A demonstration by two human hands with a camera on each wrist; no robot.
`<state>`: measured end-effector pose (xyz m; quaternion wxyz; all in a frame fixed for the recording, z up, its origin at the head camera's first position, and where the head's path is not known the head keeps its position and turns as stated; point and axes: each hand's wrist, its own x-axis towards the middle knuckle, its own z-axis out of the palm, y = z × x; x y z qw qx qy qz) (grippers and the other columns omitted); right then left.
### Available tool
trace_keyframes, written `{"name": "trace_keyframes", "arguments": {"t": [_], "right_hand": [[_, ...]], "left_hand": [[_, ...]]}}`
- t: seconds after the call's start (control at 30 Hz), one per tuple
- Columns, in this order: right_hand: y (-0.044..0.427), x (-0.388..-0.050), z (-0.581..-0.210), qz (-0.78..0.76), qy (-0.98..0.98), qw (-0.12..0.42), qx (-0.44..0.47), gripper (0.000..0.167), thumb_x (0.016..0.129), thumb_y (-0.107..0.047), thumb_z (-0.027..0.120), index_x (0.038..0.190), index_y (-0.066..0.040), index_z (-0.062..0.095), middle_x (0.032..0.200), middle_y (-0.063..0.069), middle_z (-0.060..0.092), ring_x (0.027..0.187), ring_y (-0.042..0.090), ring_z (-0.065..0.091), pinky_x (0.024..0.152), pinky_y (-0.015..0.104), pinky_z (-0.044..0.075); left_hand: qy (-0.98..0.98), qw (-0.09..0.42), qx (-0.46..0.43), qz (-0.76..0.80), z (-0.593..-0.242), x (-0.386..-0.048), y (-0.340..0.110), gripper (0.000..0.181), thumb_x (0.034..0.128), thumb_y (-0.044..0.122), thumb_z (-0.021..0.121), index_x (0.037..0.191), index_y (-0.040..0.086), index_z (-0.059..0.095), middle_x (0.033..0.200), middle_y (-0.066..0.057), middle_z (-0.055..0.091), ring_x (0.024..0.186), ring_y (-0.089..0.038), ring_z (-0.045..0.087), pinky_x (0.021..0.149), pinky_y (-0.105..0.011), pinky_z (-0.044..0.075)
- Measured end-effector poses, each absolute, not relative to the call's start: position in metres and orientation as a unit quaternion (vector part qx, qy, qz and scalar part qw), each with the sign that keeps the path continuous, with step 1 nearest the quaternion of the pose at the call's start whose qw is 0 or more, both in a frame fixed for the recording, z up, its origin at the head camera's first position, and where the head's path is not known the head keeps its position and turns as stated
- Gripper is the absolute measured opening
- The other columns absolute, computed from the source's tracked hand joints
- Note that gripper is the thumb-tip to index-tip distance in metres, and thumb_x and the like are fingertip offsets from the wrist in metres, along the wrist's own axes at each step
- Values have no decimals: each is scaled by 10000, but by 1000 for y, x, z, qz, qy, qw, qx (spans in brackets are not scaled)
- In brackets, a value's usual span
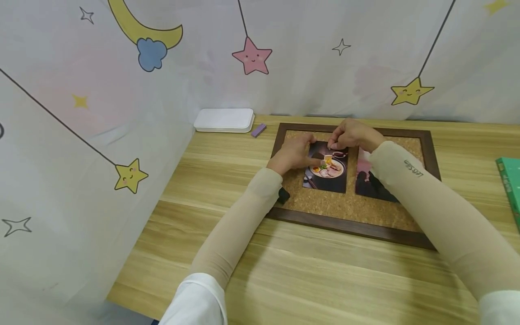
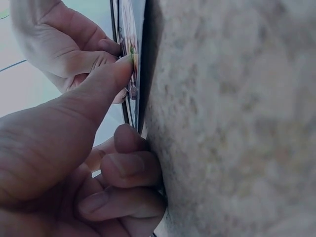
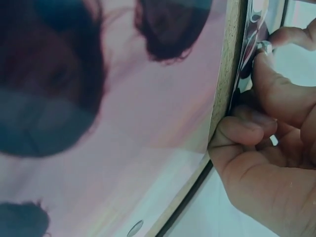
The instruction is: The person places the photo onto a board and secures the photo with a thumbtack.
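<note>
A framed cork board (image 1: 325,205) lies on the wooden table. On its left half is a photo of a bowl of noodles (image 1: 328,183); to the right a pink and dark photo (image 1: 367,183) is partly covered by my right forearm. My left hand (image 1: 293,152) rests at the noodle photo's left side, its thumb touching the picture and the other fingers bent against the board. With thumb and finger, my right hand (image 1: 352,134) pinches a small shiny push pin (image 3: 265,47) at the noodle photo's top edge. Whether the pin's tip is in the cork is hidden.
A white case (image 1: 224,120) and a small purple block (image 1: 258,130) sit at the back left. Near the right edge lies a green book (image 1: 508,180). A curtain with stars (image 1: 252,56) hangs behind the table. A small black object (image 1: 283,195) shows beside my left wrist.
</note>
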<state>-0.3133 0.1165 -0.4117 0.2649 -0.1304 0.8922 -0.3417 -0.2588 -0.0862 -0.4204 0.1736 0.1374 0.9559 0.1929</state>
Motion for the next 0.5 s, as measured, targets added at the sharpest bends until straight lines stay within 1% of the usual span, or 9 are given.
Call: {"name": "trace_keyframes", "arguments": {"t": [0.13,0.33,0.5], "right_hand": [[116,-314,-413,-332,896,262,-134,127,1016,-66,689,992,-35,809,1059,87,692,961,248,533,906,402,458],[117,-314,-411,-336,890,279,-134,116,1028,-67,671,1030,-30,781,1012,46,649,940,233,532,885,391,464],[118,-314,-410,-336,887,285,-139,114,1030,-54,662,1052,-20,769,929,1,644,876,194,535,856,371,464]], "left_hand": [[956,169,141,196,-420,-259,-87,715,969,458,791,1539,138,501,1599,-70,565,1414,-263,591,1178,-422,488],[956,162,141,200,-422,-259,-87,712,962,447,802,1536,137,516,1593,-66,577,1424,-260,589,1181,-425,486],[956,159,141,203,-423,-259,-88,712,957,446,808,1531,137,522,1595,-59,576,1433,-255,583,1188,-420,480]]}}
